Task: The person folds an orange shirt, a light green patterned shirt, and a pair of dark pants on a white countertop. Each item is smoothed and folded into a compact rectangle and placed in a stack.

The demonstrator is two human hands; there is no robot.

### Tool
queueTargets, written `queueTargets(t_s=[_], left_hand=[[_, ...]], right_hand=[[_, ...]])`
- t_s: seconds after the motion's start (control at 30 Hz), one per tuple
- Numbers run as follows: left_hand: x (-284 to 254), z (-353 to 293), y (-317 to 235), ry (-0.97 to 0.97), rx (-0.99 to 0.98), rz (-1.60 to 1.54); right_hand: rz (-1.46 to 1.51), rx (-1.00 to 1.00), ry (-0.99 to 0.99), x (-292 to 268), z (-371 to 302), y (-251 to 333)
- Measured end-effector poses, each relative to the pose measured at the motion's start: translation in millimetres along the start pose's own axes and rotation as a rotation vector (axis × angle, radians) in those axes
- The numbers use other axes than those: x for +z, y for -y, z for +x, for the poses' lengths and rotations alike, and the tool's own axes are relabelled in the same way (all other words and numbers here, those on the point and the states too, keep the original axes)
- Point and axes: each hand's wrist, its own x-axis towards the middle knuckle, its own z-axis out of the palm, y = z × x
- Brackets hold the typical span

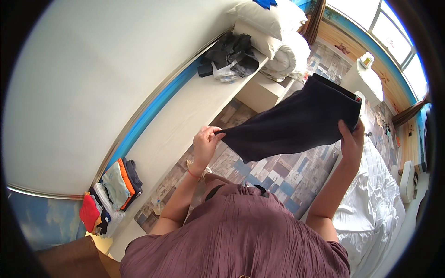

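Note:
Stretched in the air in front of me is a pair of black pants (292, 120), with the wider waistband end to the right and a narrower end to the left. My left hand (206, 143) pinches the narrow end between thumb and fingers. At the waistband side, my right hand (351, 136) grips the cloth, thumb on the near face and fingers mostly hidden behind it. The fabric sags slightly between both hands, over the floor.
On a long pale shelf (185, 116) along the left wall lie folded clothes (116, 180) and a dark clothing heap (232, 53). White pillows (264, 28) stand at its far end. A bed with white bedding (371, 194) is at right; patchwork-patterned floor (296, 173) lies between.

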Motion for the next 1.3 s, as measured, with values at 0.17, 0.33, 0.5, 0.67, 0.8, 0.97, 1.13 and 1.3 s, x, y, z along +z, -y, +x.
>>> queueTargets(t_s=[0.17, 0.33, 0.5, 0.67, 0.8, 0.97, 1.13, 1.3], left_hand=[[-12.7, 5.1, 27.5, -0.172, 0.164, -0.111], [-55.9, 4.3, 27.4, -0.048, -0.098, -0.541], [-68.8, 0.3, 53.0, -0.165, -0.104, -0.735], [-97.9, -15.6, 85.9, -0.343, -0.118, -0.589], [-142.1, -44.5, 117.8, -0.463, -0.084, -0.304], [-235.5, -82.3, 135.1, -0.689, -0.119, 0.01], [-330.9, -52.0, 96.6, -0.864, -0.143, 0.17], [-363.4, 60.4, 161.7, -0.667, -0.15, 0.185]], right_hand=[[-0.215, 0.079, 0.012, 38.4, 14.6, 12.2], [0.033, -0.045, -0.096, 73.4, 24.4, 23.2], [0.057, -0.052, 0.069, 109.2, 35.5, 5.8], [0.06, 0.024, 0.215, 152.4, 43.0, 5.3], [0.269, 0.209, 0.397, 206.4, 38.7, 8.7], [0.617, 0.47, 0.691, 280.9, 37.7, 11.3], [0.849, 0.517, 0.741, 352.7, 51.0, 15.4], [0.778, 0.533, 0.569, 405.0, 92.5, -34.8]])
